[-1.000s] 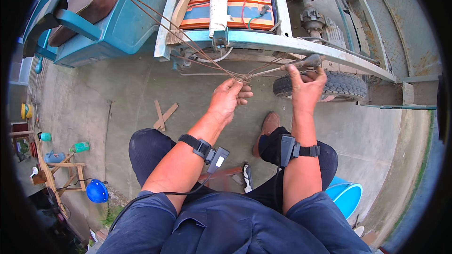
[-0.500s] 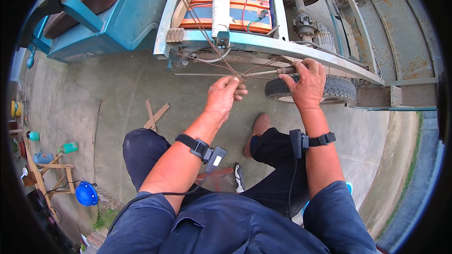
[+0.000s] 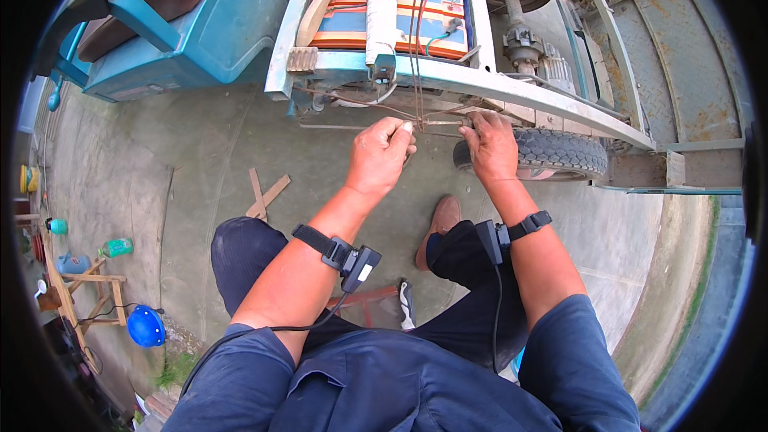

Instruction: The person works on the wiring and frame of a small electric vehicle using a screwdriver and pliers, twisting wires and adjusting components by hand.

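My left hand (image 3: 381,154) is closed, thumb against fingers, on rusty wire (image 3: 418,84). The strands rise almost straight from the pinch, past the teal frame beam (image 3: 448,70) and over the batteries. To its right, my right hand (image 3: 491,146) has its fingers closed round the right end of a thin metal rod (image 3: 445,122). That rod lies level between the hands, and its left tip reaches the wire at my left fingertips. Whether it passes through a wire loop I cannot tell. The fingers hide most of its gripped end.
Orange-and-blue batteries (image 3: 340,40) sit inside the frame, with a white-wrapped tube (image 3: 382,28) above them. A tyre (image 3: 560,152) stands right of my right hand. A teal seat body (image 3: 192,40) is at far left. Wood strips (image 3: 268,196) and a blue helmet (image 3: 146,327) lie on the ground.
My right hand has moved left and slightly down, closer to my left hand. The long wire strands have swung from slanting up-left to nearly upright. My left hand has barely shifted.
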Demonstrator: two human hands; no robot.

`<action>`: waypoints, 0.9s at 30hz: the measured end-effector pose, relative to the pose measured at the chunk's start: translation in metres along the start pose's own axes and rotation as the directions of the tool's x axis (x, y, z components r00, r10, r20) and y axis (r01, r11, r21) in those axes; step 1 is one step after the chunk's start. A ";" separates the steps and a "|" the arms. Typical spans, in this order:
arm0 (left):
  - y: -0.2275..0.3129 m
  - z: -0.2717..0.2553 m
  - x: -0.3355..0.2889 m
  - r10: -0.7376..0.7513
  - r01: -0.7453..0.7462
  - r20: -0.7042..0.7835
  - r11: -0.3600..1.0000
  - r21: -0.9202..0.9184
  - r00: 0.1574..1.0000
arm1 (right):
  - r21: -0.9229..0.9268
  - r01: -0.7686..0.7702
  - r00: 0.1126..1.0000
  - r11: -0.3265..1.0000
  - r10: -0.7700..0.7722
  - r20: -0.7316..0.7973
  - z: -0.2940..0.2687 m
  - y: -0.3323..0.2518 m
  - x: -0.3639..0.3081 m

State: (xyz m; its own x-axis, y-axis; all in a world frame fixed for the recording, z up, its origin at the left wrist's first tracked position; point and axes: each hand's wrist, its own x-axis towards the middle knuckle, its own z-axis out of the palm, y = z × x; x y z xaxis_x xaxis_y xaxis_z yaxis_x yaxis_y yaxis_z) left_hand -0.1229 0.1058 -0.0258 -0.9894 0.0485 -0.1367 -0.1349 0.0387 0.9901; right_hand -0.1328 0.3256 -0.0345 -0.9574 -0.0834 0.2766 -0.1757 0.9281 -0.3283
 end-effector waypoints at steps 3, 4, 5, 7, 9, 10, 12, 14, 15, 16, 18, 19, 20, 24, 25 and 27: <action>-0.002 -0.002 0.002 0.129 -0.124 -0.020 0.979 0.164 0.992 | 0.003 -0.034 0.999 0.999 0.034 0.010 0.012 0.001 -0.002; -0.001 -0.003 0.003 0.183 -0.172 -0.026 0.958 0.229 0.983 | 0.027 -0.066 0.997 0.997 0.066 0.029 0.014 -0.003 -0.001; 0.001 -0.003 0.005 0.237 -0.219 -0.028 0.930 0.294 0.971 | 0.051 -0.099 0.994 0.994 0.096 0.049 0.017 -0.007 -0.001; 0.004 -0.004 0.005 0.331 -0.295 -0.032 0.879 0.375 0.943 | 0.127 -0.137 0.990 0.982 0.130 0.062 0.030 -0.011 -0.008; 0.008 -0.004 0.008 0.415 -0.361 -0.046 0.837 0.412 0.909 | 0.195 -0.193 0.978 0.962 0.172 0.120 0.046 -0.015 -0.018; 0.011 -0.004 0.008 0.426 -0.371 -0.035 0.822 0.433 0.904 | 0.238 -0.235 0.969 0.942 0.209 0.129 0.050 -0.023 -0.023; 0.015 -0.005 0.010 0.447 -0.390 -0.011 0.790 0.473 0.894 | 0.268 -0.300 0.952 0.915 0.269 0.148 0.063 -0.030 -0.029; 0.015 -0.006 0.012 0.471 -0.401 -0.013 0.764 0.505 0.882 | 0.269 -0.346 0.933 0.899 0.298 0.203 0.071 -0.040 -0.035; 0.015 -0.007 0.012 0.483 -0.406 -0.015 0.751 0.521 0.875 | 0.271 -0.397 0.907 0.877 0.329 0.264 0.075 -0.046 -0.039; 0.014 -0.008 0.013 0.475 -0.403 -0.002 0.748 0.528 0.880 | 0.265 -0.446 0.876 0.855 0.358 0.323 0.077 -0.055 -0.042; 0.009 -0.013 0.013 0.459 -0.396 0.022 0.741 0.542 0.888 | 0.341 -0.522 0.840 0.782 0.402 0.364 0.082 -0.072 -0.048; 0.005 -0.013 0.011 0.429 -0.368 0.008 0.765 0.529 0.903 | 0.355 -0.536 0.834 0.766 0.415 0.364 0.088 -0.077 -0.052; 0.001 -0.013 0.004 0.400 -0.341 -0.003 0.784 0.519 0.916 | 0.373 -0.549 0.828 0.748 0.426 0.363 0.095 -0.081 -0.054; -0.039 -0.033 -0.029 0.172 -0.082 -0.135 0.860 0.504 0.976 | 0.469 -0.577 0.815 0.668 0.445 0.371 0.097 -0.109 -0.057; -0.053 -0.035 -0.036 0.131 -0.020 -0.195 0.873 0.487 0.972 | 0.503 -0.586 0.810 0.635 0.454 0.370 0.099 -0.113 -0.059; -0.063 -0.031 -0.045 -0.247 0.318 -0.226 0.871 0.374 0.942 | 0.572 -0.635 0.772 0.520 0.466 0.433 0.113 -0.112 -0.062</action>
State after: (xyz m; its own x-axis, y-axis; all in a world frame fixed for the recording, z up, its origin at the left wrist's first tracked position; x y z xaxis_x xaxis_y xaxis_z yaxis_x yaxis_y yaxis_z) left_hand -0.0710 0.0706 -0.0814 -0.9110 -0.1895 -0.3662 -0.4124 0.4227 0.8070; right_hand -0.0797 0.1858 -0.1166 -0.9199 0.2115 -0.3303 0.3851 0.3274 -0.8628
